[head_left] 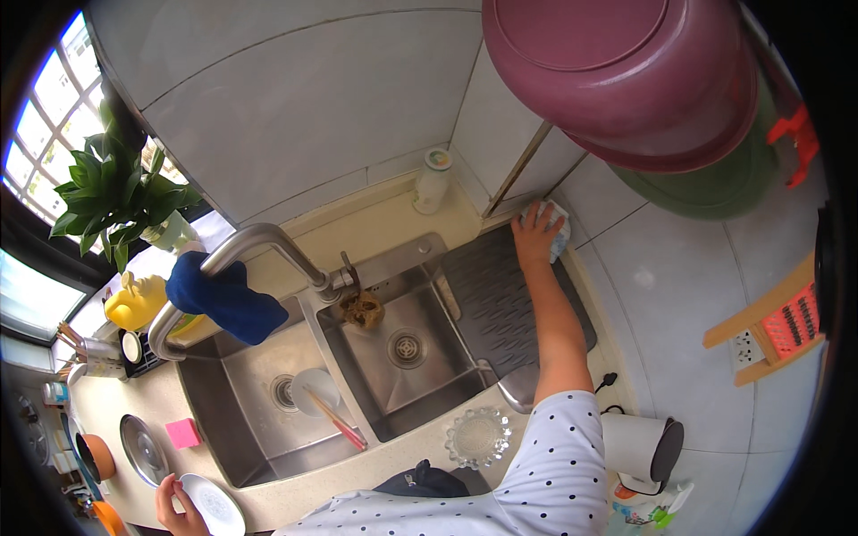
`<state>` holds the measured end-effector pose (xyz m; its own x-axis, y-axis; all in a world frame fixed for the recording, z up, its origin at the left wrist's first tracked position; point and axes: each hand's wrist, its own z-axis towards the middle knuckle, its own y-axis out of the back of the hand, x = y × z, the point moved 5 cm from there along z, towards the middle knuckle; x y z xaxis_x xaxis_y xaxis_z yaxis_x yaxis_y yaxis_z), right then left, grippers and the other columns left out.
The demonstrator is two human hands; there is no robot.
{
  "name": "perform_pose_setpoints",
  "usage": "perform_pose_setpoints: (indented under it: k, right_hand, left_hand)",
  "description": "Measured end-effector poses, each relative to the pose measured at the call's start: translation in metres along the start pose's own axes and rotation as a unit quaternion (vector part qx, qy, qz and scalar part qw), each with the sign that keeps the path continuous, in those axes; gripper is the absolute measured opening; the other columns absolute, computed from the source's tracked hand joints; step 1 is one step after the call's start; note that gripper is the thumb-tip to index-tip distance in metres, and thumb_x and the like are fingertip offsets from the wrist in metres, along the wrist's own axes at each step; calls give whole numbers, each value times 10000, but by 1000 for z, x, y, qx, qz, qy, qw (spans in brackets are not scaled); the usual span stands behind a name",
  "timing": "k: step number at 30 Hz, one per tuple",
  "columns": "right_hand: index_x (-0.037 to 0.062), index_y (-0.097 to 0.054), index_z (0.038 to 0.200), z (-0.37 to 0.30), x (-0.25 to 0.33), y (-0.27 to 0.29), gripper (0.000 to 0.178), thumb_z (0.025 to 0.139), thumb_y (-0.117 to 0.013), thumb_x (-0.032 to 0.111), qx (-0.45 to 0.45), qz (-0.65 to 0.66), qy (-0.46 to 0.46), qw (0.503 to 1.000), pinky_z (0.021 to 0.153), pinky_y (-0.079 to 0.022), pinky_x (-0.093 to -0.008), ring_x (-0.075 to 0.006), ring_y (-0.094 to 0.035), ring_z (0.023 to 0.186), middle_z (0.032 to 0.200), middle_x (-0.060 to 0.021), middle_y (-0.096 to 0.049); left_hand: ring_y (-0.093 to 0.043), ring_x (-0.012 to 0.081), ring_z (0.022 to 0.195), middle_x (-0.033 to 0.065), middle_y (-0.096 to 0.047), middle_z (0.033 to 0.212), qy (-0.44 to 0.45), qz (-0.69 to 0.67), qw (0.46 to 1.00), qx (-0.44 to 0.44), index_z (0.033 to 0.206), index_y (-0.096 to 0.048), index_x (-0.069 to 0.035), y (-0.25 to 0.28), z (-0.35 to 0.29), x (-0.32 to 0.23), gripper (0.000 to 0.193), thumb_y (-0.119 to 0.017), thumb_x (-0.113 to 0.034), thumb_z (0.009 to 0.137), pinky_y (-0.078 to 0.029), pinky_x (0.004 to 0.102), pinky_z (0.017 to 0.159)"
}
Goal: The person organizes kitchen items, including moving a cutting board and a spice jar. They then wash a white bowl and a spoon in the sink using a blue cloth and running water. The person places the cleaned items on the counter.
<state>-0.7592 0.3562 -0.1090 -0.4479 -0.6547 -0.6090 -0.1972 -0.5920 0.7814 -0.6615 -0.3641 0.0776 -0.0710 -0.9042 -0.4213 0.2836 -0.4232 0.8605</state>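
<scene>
My left hand [177,513] grips the rim of a white oval plate [214,505] at the lower left, over the counter edge. The plate's inside has a faint pattern. My right arm stretches across the counter. At its far end my right hand [536,239] is closed over a white and blue crumpled bundle [560,230], a cloth or soft packet. It rests by the wall at the back of the grey ridged drying mat [500,299]. My fingers cover part of the bundle.
A steel double sink [375,393] holds a white bowl [316,393] and red-handled chopsticks [349,433]. A blue cloth [219,295] drapes over the faucet [259,234]. A glass dish [478,438] and pink sponge [183,433] lie nearby. Pink basins [626,80] hang at the upper right.
</scene>
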Motion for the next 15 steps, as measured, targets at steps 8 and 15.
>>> perform_pose_setpoints:
  k: [8,15]
  right_hand:
    - [129,-447,1224,-18,-90,-27,559,705,-540,-56,-1,506,-138,851,849,-373,-601,-424,-424,1115,1243,-199,-433]
    - [92,-382,1270,-151,-85,55,676,628,-465,-101,246,858,-250,376,864,-448,-409,-278,-491,1084,1145,-136,-500]
  left_hand:
    - [-596,226,709,126,-583,743,-22,-77,997,14,868,-577,45,-23,10,-33,100,-494,70,818,-455,296,657]
    - [-602,161,711,92,-622,752,25,-230,967,105,840,-604,30,-37,0,-68,75,-537,38,806,-448,252,673]
